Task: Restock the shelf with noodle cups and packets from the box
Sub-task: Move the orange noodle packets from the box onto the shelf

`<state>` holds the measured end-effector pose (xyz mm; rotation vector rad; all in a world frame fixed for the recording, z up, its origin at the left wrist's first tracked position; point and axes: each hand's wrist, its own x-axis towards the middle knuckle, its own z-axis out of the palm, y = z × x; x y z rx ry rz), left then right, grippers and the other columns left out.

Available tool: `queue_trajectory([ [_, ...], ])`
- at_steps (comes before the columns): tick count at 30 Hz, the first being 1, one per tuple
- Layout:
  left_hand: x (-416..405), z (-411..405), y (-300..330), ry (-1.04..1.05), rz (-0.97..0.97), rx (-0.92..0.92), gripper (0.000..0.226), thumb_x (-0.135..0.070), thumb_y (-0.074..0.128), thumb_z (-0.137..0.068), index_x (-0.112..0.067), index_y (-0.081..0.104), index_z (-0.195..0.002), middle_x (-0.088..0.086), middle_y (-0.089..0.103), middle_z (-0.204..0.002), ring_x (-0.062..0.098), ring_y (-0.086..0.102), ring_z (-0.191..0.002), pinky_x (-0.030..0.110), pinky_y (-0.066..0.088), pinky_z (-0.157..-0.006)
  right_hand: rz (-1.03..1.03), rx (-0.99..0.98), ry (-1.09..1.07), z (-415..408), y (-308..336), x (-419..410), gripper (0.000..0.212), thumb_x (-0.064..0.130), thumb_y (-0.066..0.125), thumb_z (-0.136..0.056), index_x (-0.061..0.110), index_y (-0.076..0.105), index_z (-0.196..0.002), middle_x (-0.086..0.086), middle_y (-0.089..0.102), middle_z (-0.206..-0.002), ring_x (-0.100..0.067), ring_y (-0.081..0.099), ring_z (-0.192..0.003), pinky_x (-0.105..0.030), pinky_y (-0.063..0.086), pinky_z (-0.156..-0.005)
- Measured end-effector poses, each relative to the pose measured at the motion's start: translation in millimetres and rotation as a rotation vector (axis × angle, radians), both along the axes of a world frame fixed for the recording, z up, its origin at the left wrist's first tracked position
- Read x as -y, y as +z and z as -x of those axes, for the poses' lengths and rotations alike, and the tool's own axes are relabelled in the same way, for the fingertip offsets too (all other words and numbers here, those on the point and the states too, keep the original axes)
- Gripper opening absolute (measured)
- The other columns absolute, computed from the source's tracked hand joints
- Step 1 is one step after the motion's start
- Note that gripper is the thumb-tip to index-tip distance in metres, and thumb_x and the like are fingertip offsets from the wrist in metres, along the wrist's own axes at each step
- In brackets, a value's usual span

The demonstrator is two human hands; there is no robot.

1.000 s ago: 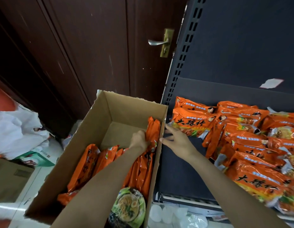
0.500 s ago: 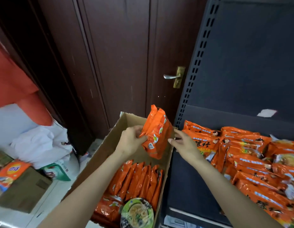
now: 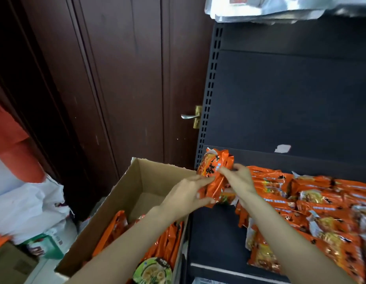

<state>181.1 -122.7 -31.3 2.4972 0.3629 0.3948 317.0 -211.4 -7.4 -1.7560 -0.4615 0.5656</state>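
Observation:
Both hands hold a small bundle of orange noodle packets [image 3: 216, 173] above the gap between box and shelf. My left hand [image 3: 186, 193] grips the bundle's lower left side, and my right hand [image 3: 238, 179] pinches its right side. The open cardboard box [image 3: 137, 181] below left holds more orange packets [image 3: 169, 240] standing on edge and a green-lidded noodle cup [image 3: 152, 272]. The dark shelf [image 3: 215, 238] carries a pile of orange packets [image 3: 305, 206] on its right part.
A dark wooden door with a metal handle [image 3: 190, 116] stands behind the box. White bags [image 3: 26, 206] and a green carton [image 3: 47, 245] lie on the floor at left. Silver packages [image 3: 280, 7] sit on the shelf above.
The bundle lifted from the box has travelled right, reaching the shelf's left edge, and my right hand has closed on it. The camera tilted upward.

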Motion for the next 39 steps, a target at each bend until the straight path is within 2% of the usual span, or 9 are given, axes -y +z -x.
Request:
queue_trajectory([
  [3, 8, -9, -7, -0.073, 0.16, 0.015, 0.054, -0.038, 0.066, -0.085, -0.027, 0.049, -0.135, -0.01, 0.054, -0.131, -0.004, 0.055, -0.098, 0.008, 0.043, -0.084, 0.009, -0.017, -0.042, -12, -5, 18, 0.01, 0.018, 0.064, -0.08, 0.011, 0.063, -0.088, -0.006, 0.068, -0.076, -0.018, 0.068, -0.068, -0.039, 0.059, -0.063],
  [6, -2, -22, -11, 0.145, 0.27, 0.135, 0.047, -0.031, 0.064, -0.088, -0.025, 0.051, -0.133, -0.005, 0.057, -0.127, 0.008, 0.053, -0.117, 0.008, 0.035, -0.087, -0.024, -0.084, -0.003, -22, -10, 34, 0.009, 0.01, 0.06, -0.086, 0.014, 0.06, -0.093, -0.001, 0.066, -0.074, -0.007, 0.063, -0.057, -0.024, 0.052, -0.046],
  [9, -17, -36, -11, 0.236, 0.383, 0.094, 0.076, -0.026, 0.071, -0.083, -0.024, 0.028, -0.145, -0.004, 0.043, -0.138, 0.012, 0.043, -0.127, 0.012, 0.029, -0.092, 0.006, -0.083, 0.095, -32, -17, 47, 0.018, 0.007, 0.06, -0.087, 0.023, 0.057, -0.096, 0.002, 0.066, -0.08, -0.01, 0.063, -0.067, -0.023, 0.051, -0.05],
  [13, -27, -55, -18, 0.117, 0.628, 0.033, 0.094, -0.017, 0.077, -0.076, -0.04, 0.017, -0.146, -0.017, 0.044, -0.125, 0.008, 0.054, -0.111, 0.019, 0.048, -0.09, 0.058, -0.074, 0.244, -47, -31, 53, 0.03, 0.004, 0.06, -0.087, 0.029, 0.054, -0.102, 0.009, 0.064, -0.095, -0.006, 0.063, -0.08, -0.021, 0.048, -0.06],
  [15, -30, -65, -27, 0.146, 0.541, -0.002, 0.081, -0.016, 0.079, -0.074, -0.037, 0.036, -0.139, -0.005, 0.046, -0.122, 0.014, 0.053, -0.113, 0.028, 0.046, -0.099, 0.112, -0.019, 0.284, -53, -39, 50, 0.038, 0.001, 0.061, -0.085, 0.024, 0.052, -0.114, 0.006, 0.063, -0.107, -0.008, 0.062, -0.094, -0.024, 0.052, -0.072],
  [18, -26, -73, -38, 0.214, 0.329, -0.057, 0.061, -0.016, 0.078, -0.074, -0.027, 0.053, -0.129, 0.001, 0.039, -0.112, 0.012, 0.045, -0.105, 0.017, 0.035, -0.098, 0.18, 0.157, 0.273, -65, -54, 42, 0.052, -0.007, 0.065, -0.078, 0.014, 0.053, -0.124, -0.007, 0.062, -0.118, -0.022, 0.058, -0.111, -0.033, 0.048, -0.095],
  [25, -17, -81, -56, 0.283, 0.198, -0.062, 0.046, -0.01, 0.066, -0.085, -0.02, 0.055, -0.129, 0.003, 0.042, -0.121, 0.02, 0.052, -0.111, 0.029, 0.041, -0.102, 0.392, 0.567, 0.259, -73, -73, 30, 0.055, -0.006, 0.068, -0.075, 0.019, 0.053, -0.123, -0.003, 0.056, -0.123, -0.019, 0.053, -0.114, -0.024, 0.041, -0.096],
  [35, -16, -83, -64, 0.329, -0.111, -0.131, 0.046, -0.021, 0.06, -0.089, -0.027, 0.046, -0.133, 0.003, 0.039, -0.127, 0.024, 0.049, -0.114, 0.041, 0.052, -0.082, 0.513, 0.763, 0.332, -75, -75, 23, 0.071, 0.02, 0.074, -0.078, 0.026, 0.037, -0.138, 0.006, 0.037, -0.133, -0.012, 0.035, -0.127, -0.027, 0.043, -0.097],
  [39, -15, -88, -67, 0.329, -0.072, -0.114, 0.046, -0.024, 0.061, -0.089, -0.025, 0.047, -0.133, 0.003, 0.039, -0.13, 0.024, 0.05, -0.115, 0.04, 0.05, -0.088, 0.518, 0.831, 0.293, -78, -80, 25, 0.066, 0.02, 0.07, -0.082, 0.031, 0.037, -0.138, 0.004, 0.043, -0.13, -0.016, 0.05, -0.109, -0.029, 0.047, -0.085],
])
